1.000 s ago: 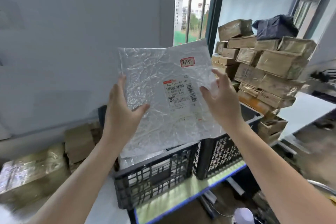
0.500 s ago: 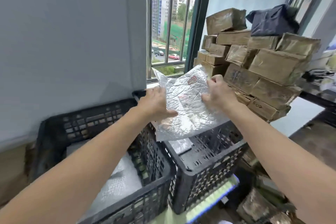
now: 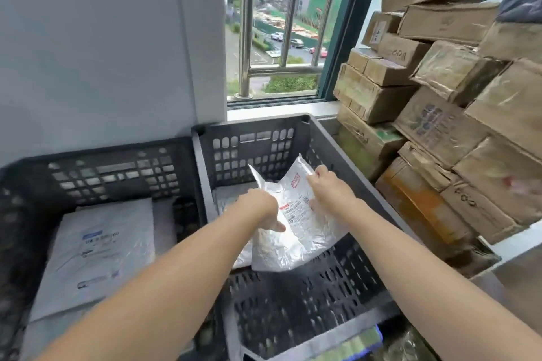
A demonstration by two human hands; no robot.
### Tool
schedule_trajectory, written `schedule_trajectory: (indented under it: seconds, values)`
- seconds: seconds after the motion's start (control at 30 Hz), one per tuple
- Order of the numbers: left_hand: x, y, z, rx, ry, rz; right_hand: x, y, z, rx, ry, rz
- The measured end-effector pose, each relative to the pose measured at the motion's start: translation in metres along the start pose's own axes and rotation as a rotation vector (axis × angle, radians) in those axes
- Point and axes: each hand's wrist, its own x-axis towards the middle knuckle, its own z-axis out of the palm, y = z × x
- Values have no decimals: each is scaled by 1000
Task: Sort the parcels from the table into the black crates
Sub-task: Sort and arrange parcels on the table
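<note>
A crinkled silver foil parcel [image 3: 296, 231] with a white label and a red stamp hangs inside the right black crate [image 3: 346, 155], just above its floor. My left hand [image 3: 261, 208] grips its left edge with the thumb on top. My right hand [image 3: 328, 187] pinches its right edge near the top. Another silver parcel [image 3: 228, 199] lies on the crate floor beneath it, mostly hidden. The left black crate [image 3: 96, 158] holds a flat white mailer [image 3: 93, 255] with blue print.
A tall stack of brown taped cardboard boxes [image 3: 440, 114] stands close to the right crate's right wall. A grey wall [image 3: 102, 38] runs behind the left crate, and a barred window [image 3: 278, 23] sits behind the right one. A green shelf edge [image 3: 352, 346] shows below.
Both hands have lowered the foil parcel from chest height down into the right crate. The view has tipped downward, so both crates' insides now show.
</note>
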Motion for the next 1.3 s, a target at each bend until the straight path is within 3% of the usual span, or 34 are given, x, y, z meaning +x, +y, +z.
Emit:
schedule_trajectory:
  seconds: [0.17,0.33,0.4,0.47,0.63,1.07,1.2,1.3]
  values:
    - [65,0,32,9,-55,-188,47,11,57,111,-108,-92]
    - [97,-6,63,-38,2,-485,77,0,111,232,-261,-17]
    - [106,-8,74,-37,-8,-466,84,-4,129,170,-323,-30]
    - [112,-5,85,-56,-74,-340,89,-7,144,108,-338,-100]
    - [123,3,117,-175,-208,-276,91,-13,174,169,-329,-427]
    - [170,-15,152,-284,-167,-341,124,-18,198,125,-463,-405]
    - [160,-11,135,-196,-179,-339,125,-20,182,131,-498,-398]
    - [147,-8,105,-104,-100,-309,126,-23,154,129,-416,-389]
